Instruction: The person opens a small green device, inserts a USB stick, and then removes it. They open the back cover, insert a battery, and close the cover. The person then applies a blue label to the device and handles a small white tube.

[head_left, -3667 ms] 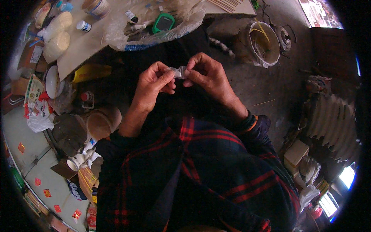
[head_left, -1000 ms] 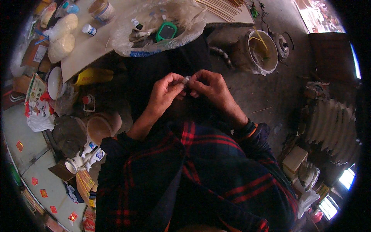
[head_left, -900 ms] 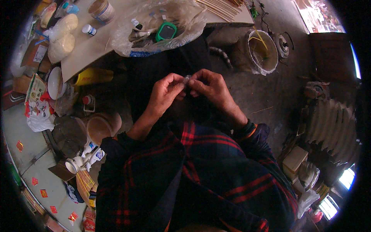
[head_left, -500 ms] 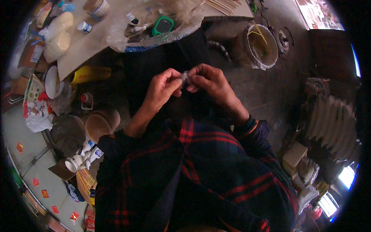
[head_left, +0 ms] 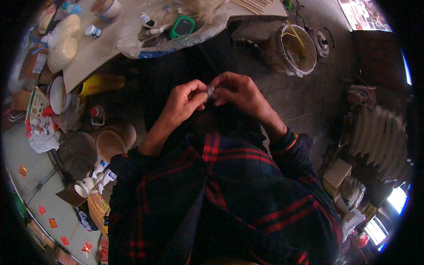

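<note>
A small, crumpled, whitish scrap [head_left: 211,91], thin like plastic film or paper, sits between my two hands above my dark-trousered lap. My left hand [head_left: 182,104] is closed, pinching the scrap between thumb and forefinger. On its other side, my right hand [head_left: 240,95] has thumb and bent fingers at the scrap's edge, also in a pinch. The exact kind of the scrap is too small to make out. Beyond my hands, a clear plastic sheet or bag [head_left: 128,46] on the table holds a green-framed device [head_left: 183,27] and small bottles [head_left: 146,19].
The pale table [head_left: 84,66] has a corner at front left, with a yellow object [head_left: 102,85] below. A lined bucket [head_left: 282,53] stands on the floor at far right. Brown pots [head_left: 110,143] are at my left; corrugated sheets [head_left: 380,137] and a box [head_left: 336,176] lie right.
My right-hand fingers have shifted slightly on the scrap, and its shape between the fingertips looks a little different. The whole view has moved slightly. Both hands stay together.
</note>
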The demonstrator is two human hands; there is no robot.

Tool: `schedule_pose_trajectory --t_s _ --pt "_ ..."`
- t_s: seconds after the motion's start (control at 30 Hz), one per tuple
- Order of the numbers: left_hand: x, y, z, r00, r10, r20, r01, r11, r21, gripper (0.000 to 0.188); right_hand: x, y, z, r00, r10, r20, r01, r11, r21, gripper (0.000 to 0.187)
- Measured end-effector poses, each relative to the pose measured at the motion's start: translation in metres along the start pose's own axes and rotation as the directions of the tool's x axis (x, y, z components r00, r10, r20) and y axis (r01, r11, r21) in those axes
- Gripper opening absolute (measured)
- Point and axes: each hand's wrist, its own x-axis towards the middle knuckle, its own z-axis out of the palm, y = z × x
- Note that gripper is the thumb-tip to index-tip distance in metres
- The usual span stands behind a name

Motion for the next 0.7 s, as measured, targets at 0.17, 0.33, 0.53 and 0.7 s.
schedule_pose_trajectory --t_s 0.17,0.33,0.53,0.7 --pt "0.001 -0.001 -0.003 0.999 0.010 0.042 -0.012 0.999 0.034 0.009 0.001 -0.003 0.000 0.998 -0.036 0.049 0.044 0.986 -0.162 0.017" --pt "-0.002 -0.001 -0.009 0.990 -0.032 0.136 0.031 1.000 0.006 0.011 -0.004 -0.010 -0.004 0.990 -0.026 0.140 0.065 0.956 -0.284 0.016" --pt "-0.002 0.001 -0.014 0.977 -0.144 0.156 0.157 0.985 -0.075 0.012 -0.005 -0.006 -0.005 0.999 -0.015 0.045 0.025 0.973 -0.231 0.021" --pt "-0.002 0.002 -0.009 0.984 -0.108 0.141 0.119 0.990 -0.078 0.010 -0.004 -0.001 -0.003 0.995 -0.074 0.066 0.082 0.987 -0.136 0.019"
